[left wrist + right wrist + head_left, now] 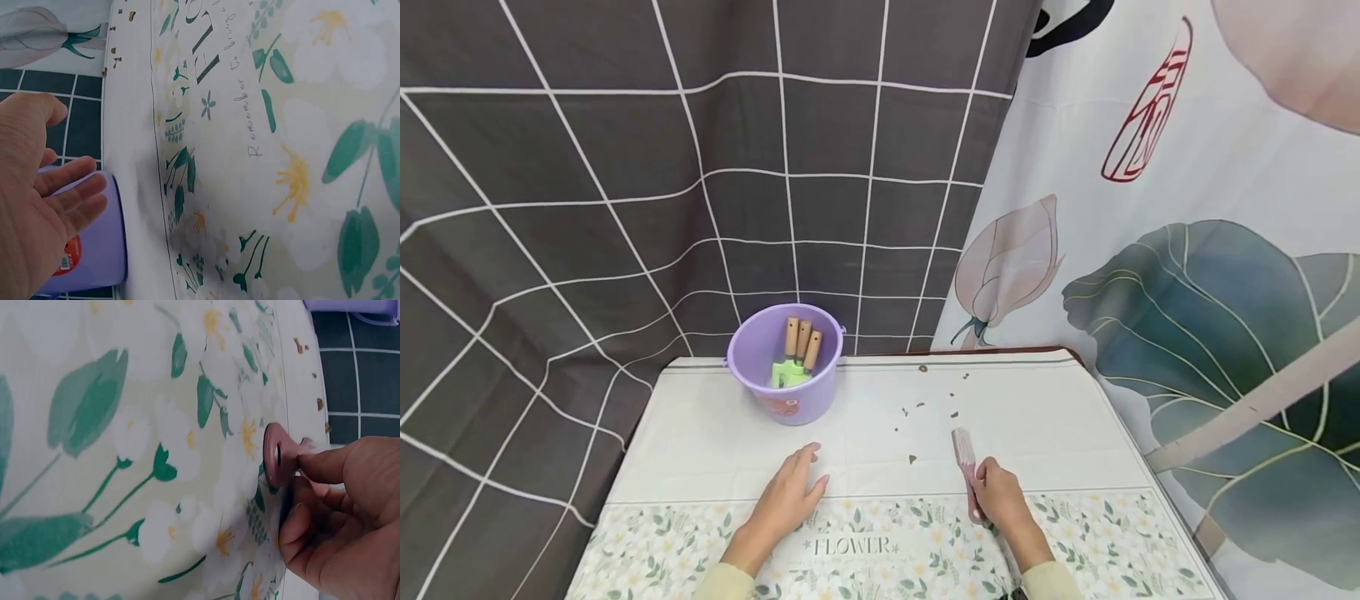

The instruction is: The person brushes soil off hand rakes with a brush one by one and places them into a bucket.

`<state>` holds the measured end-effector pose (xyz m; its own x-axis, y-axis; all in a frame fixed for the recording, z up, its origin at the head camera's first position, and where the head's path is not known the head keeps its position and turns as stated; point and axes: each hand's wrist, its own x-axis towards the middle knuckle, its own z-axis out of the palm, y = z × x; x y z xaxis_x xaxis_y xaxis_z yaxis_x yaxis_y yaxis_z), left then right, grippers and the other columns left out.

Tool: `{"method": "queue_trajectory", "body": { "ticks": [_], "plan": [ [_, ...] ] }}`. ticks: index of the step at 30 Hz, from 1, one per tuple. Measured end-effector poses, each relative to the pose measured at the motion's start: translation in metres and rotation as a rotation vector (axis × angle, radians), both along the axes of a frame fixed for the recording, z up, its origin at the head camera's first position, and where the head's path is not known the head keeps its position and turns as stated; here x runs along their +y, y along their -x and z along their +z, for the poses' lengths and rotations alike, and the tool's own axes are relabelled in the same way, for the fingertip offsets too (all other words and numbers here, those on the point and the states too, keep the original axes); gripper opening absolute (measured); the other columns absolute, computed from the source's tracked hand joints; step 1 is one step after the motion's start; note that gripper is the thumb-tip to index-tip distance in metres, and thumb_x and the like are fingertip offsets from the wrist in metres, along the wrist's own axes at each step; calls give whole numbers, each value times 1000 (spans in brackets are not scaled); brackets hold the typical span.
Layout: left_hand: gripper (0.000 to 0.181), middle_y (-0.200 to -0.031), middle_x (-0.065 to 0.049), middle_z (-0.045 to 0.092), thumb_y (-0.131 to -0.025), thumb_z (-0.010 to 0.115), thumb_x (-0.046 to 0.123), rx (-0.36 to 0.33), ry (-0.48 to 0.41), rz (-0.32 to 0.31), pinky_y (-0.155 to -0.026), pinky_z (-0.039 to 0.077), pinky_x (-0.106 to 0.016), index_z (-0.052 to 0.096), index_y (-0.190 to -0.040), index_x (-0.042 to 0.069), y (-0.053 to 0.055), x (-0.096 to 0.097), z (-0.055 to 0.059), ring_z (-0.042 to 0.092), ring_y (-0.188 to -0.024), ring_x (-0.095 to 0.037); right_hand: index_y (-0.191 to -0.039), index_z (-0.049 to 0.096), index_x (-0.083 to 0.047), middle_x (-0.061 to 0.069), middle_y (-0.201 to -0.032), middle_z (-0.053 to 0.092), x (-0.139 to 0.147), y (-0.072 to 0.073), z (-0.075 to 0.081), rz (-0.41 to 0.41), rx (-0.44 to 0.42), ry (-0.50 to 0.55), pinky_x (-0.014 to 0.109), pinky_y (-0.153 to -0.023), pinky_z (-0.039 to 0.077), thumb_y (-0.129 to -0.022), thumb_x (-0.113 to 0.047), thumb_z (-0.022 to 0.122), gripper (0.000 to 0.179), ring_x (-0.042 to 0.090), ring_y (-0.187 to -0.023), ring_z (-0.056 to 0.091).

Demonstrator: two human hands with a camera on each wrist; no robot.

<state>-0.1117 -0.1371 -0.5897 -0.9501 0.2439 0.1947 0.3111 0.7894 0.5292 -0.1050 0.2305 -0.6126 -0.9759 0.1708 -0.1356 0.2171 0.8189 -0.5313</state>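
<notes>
My right hand (pixel 1002 498) grips a pink brush (pixel 967 475) by its handle, with the pale bristle end pointing away from me over the white part of the tablecloth. In the right wrist view, thumb and fingers pinch the brush handle (pixel 279 453) near its slotted end. Several small brown bits (pixel 954 414) lie scattered beyond and left of the bristles. My left hand (pixel 788 498) is over the cloth with relaxed, spread fingers and holds nothing. Nearest to it stands a purple bucket (pixel 808 410), also behind the left fingers in the left wrist view.
Inside the bucket, green tools with wooden handles (pixel 802 339) lean against the wall. A white cloth with a flowered front band (pixel 1075 533) covers the table (pixel 700 433). A dark gridded curtain (pixel 737 208) and a printed curtain (pixel 1150 292) hang behind. A pale pole (pixel 1262 408) slants at right.
</notes>
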Motion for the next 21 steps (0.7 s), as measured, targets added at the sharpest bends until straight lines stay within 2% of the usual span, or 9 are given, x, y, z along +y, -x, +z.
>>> {"method": "queue_trajectory", "body": {
  "ticks": [6, 10, 17, 21],
  "plan": [
    [55, -129, -16, 65, -97, 71, 21, -7, 12, -11, -107, 52, -49, 51, -144, 1, -1, -3, 1, 63, -123, -35, -95, 54, -3, 9, -76, 60, 0, -1, -3, 1, -13, 7, 29, -57, 46, -99, -12, 65, 15, 18, -67, 56],
    [54, -135, -19, 62, -98, 70, 23, 19, 19, -26, -109, 51, -51, 52, -144, 1, 0, -3, 2, 62, -126, -37, -95, 55, -4, 4, -72, 54, 1, -1, -1, 28, -3, 19, 28, -57, 43, -101, -18, 64, 18, 16, -65, 52],
    [55, -132, -17, 64, -96, 73, 23, 98, 38, -26, -107, 53, -50, 54, -141, 0, 0, -6, 4, 63, -122, -35, -104, 61, -1, 1, -74, 55, 15, -6, 16, 72, 33, 57, 25, -55, 42, -103, -16, 63, 15, 13, -65, 50],
    [56, -133, -18, 63, -96, 73, 24, 101, 50, -5, -108, 51, -52, 54, -142, -1, -1, -12, 5, 62, -124, -36, -102, 62, -2, 2, -80, 57, 28, -5, 28, 73, 118, 3, 26, -59, 46, -101, -13, 63, 11, 13, -70, 51]
  ]
}}
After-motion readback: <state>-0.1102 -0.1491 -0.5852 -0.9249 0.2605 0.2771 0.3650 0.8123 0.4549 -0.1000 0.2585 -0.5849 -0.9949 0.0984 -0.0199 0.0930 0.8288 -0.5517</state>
